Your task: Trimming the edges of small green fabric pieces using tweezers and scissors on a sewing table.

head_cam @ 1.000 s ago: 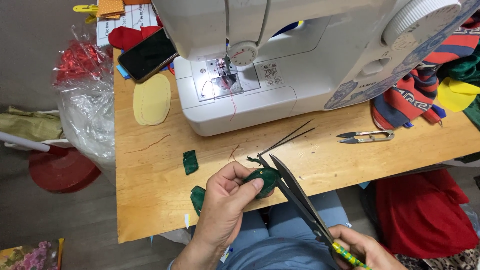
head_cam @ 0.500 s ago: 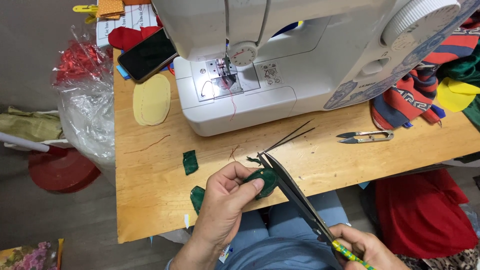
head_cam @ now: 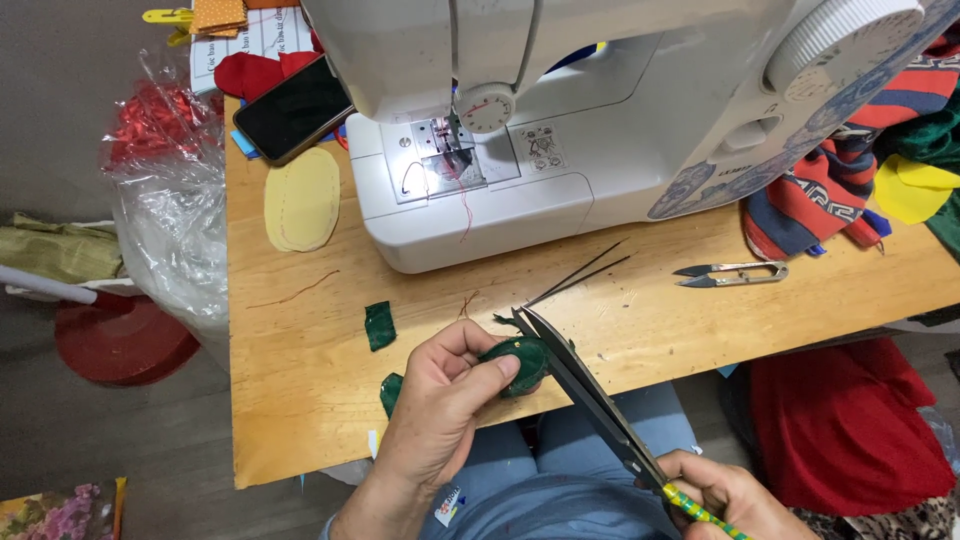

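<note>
Trimming step in hand. Left hand (head_cam: 440, 400) pinches green fabric piece (head_cam: 520, 362) over near table edge (head_cam: 300, 440). Right hand (head_cam: 725, 492) clenched round scissors (head_cam: 585, 395) handle, blades closing on piece's right rim. Next move likely calls for turning piece, following curve. Sewing machine (head_cam: 560, 130) far.

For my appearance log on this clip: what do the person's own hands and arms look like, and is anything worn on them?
Both are bare: no gloves, rings, watch or bracelets show. The left hand appears with its wrist and part of the forearm, and no sleeve reaches into view. The right hand is cut off at the lower frame edge, so its wrist and any sleeve cannot be seen. Fingernails look short and unpainted.
</note>
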